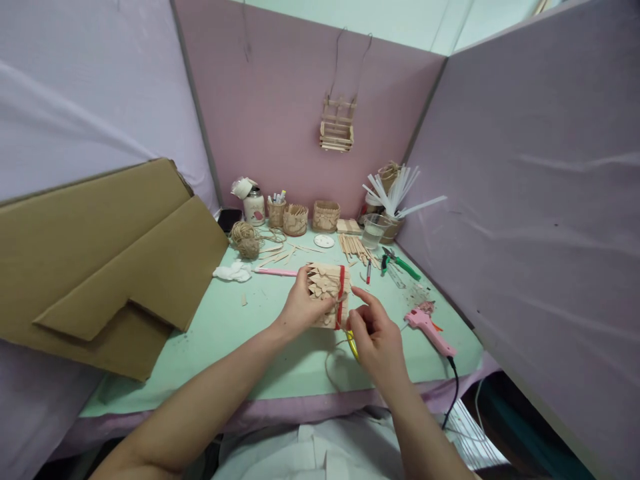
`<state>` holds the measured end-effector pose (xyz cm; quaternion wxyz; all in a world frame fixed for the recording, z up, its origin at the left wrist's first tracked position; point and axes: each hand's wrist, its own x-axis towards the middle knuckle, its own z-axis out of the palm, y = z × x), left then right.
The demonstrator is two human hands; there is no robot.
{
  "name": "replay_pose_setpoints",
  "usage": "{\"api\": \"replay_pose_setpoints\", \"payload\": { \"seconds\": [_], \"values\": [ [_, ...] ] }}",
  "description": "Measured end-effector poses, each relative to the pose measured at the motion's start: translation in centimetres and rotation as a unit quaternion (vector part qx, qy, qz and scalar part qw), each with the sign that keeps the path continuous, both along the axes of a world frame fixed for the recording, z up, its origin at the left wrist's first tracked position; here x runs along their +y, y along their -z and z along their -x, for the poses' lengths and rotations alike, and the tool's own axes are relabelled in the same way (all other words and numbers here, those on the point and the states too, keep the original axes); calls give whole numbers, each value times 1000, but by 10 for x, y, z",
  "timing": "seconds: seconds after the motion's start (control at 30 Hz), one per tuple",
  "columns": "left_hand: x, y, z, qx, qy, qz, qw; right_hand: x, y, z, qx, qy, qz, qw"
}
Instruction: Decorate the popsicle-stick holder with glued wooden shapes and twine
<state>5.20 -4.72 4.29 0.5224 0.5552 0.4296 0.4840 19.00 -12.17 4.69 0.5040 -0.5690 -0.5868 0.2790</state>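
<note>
My left hand (301, 305) grips a small box made of craft sticks (326, 319), its pointed stick ends facing left. Wood-slice shapes cover the side towards me, and a red band (342, 293) runs around it near the right end. Close against that right end is my right hand (373, 333), index finger stretched out and the other fingers curled in a pinch. A thin length of twine (327, 365) loops down beneath the box from near these fingers. Under the right hand, a yellow object (353, 345) lies partly hidden on the table.
A pink glue gun (429, 330) and green-handled pliers (407, 268) lie to the right. Behind are loose sticks (354, 248), a twine ball (245, 235), a water cup (373, 233) and decorated holders (326, 217). Folded cardboard (115, 253) leans at left; a stick swing (337, 130) hangs at the back.
</note>
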Motion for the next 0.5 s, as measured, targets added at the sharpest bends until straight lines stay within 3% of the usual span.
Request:
{"api": "replay_pose_setpoints", "payload": {
  "seconds": [0.07,0.13,0.5],
  "values": [
    [-1,-1,0,0,9,-4,1000,2,2,-1,-146,34,-28,988],
    [-2,-1,-1,3,15,-10,1000,4,3,-1,-226,37,-33,973],
    [-5,-8,0,-39,55,23,997,7,10,-1,-329,55,-62,941]
  ]
}}
